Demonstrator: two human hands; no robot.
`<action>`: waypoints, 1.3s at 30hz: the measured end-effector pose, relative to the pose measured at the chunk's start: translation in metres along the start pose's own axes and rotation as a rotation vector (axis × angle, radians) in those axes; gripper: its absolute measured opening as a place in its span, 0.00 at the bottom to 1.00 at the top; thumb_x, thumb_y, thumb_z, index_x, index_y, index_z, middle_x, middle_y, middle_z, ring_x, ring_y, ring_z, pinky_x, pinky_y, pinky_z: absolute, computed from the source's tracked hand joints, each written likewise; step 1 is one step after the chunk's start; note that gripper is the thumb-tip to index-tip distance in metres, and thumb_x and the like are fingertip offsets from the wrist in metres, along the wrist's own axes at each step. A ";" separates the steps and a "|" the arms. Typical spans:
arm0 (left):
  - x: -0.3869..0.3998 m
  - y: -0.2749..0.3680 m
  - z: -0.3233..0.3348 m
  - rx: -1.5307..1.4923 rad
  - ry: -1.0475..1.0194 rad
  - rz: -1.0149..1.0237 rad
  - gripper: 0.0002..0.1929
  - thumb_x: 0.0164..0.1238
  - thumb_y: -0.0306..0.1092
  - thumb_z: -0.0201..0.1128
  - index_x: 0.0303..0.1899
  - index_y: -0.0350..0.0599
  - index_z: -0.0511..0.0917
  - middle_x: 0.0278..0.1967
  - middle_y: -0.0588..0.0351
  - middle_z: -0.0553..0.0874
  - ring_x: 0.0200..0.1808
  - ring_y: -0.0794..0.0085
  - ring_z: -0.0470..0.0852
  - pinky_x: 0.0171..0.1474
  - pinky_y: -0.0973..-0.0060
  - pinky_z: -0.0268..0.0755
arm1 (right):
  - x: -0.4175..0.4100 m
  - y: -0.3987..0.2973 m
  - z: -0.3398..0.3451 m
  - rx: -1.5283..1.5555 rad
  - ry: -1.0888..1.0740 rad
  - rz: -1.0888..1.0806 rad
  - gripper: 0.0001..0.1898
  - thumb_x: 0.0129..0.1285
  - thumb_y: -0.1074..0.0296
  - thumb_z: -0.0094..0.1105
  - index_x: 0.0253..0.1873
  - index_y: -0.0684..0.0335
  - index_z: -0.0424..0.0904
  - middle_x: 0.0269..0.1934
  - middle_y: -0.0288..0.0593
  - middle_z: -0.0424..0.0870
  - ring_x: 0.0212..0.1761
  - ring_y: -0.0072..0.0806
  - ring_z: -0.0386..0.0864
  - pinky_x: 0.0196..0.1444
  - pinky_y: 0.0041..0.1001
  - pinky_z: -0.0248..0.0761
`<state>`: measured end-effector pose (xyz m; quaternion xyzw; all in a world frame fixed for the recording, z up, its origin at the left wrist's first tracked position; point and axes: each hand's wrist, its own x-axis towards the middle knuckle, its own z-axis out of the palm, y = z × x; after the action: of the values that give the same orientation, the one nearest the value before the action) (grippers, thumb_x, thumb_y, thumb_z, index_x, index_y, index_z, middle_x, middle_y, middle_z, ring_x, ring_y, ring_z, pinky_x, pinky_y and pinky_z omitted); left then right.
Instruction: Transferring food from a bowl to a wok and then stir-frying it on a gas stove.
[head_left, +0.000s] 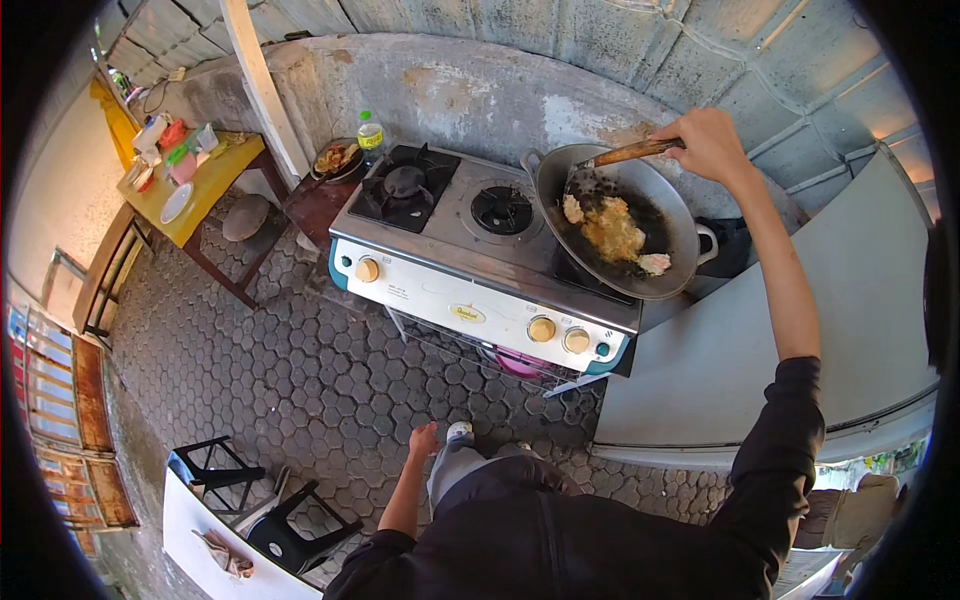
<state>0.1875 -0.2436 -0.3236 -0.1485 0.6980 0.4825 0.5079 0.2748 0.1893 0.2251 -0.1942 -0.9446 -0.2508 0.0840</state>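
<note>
My right hand (703, 146) grips the wooden handle of a spatula (630, 154), whose metal end dips at the upper left inside a large metal wok (679, 225). Oil and a broad piece of golden fried food (613, 231) lie in the wok. Two paler pieces are near it, a small one at the left and a pinkish one (654, 263) at the lower right. Under the wok is the right end of a gas stove (465, 300); its burner is mostly hidden. Low beside my body hangs my left hand (424, 440), fingers loosely curled, touching nothing visible; whether it is fully closed is unclear.
Two further burners show on the stove. Left of it stand a bottle with a green cap (369, 136) and a bowl of food (336, 159). A yellow-topped table (217, 169) is farther left. Black stools (296, 529) and a white table (199, 555) are at lower left. A white surface (757, 360) borders the right.
</note>
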 end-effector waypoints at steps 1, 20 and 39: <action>0.000 0.000 0.001 0.002 -0.002 0.001 0.15 0.55 0.44 0.53 0.37 0.43 0.73 0.20 0.57 0.73 0.16 0.74 0.72 0.16 0.77 0.66 | -0.001 0.002 0.001 -0.001 -0.001 0.002 0.13 0.38 0.66 0.63 0.35 0.50 0.80 0.20 0.42 0.77 0.22 0.36 0.72 0.24 0.32 0.63; 0.006 -0.008 -0.009 0.026 0.015 -0.008 0.14 0.53 0.42 0.55 0.35 0.42 0.73 0.21 0.54 0.74 0.14 0.70 0.73 0.13 0.76 0.65 | -0.164 0.080 0.054 1.130 -0.600 0.916 0.18 0.56 0.48 0.47 0.30 0.60 0.71 0.10 0.35 0.65 0.05 0.15 0.55 0.07 0.16 0.44; 0.014 0.014 0.002 0.150 -0.093 0.040 0.15 0.53 0.47 0.55 0.36 0.48 0.71 0.22 0.57 0.72 0.15 0.71 0.71 0.18 0.72 0.65 | -0.203 0.047 0.084 1.261 -0.838 1.022 0.20 0.61 0.52 0.39 0.35 0.65 0.74 0.14 0.37 0.69 0.04 0.13 0.49 0.05 0.18 0.40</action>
<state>0.1727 -0.2311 -0.3279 -0.0734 0.7107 0.4453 0.5397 0.4737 0.2033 0.1212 -0.5822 -0.6588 0.4706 -0.0746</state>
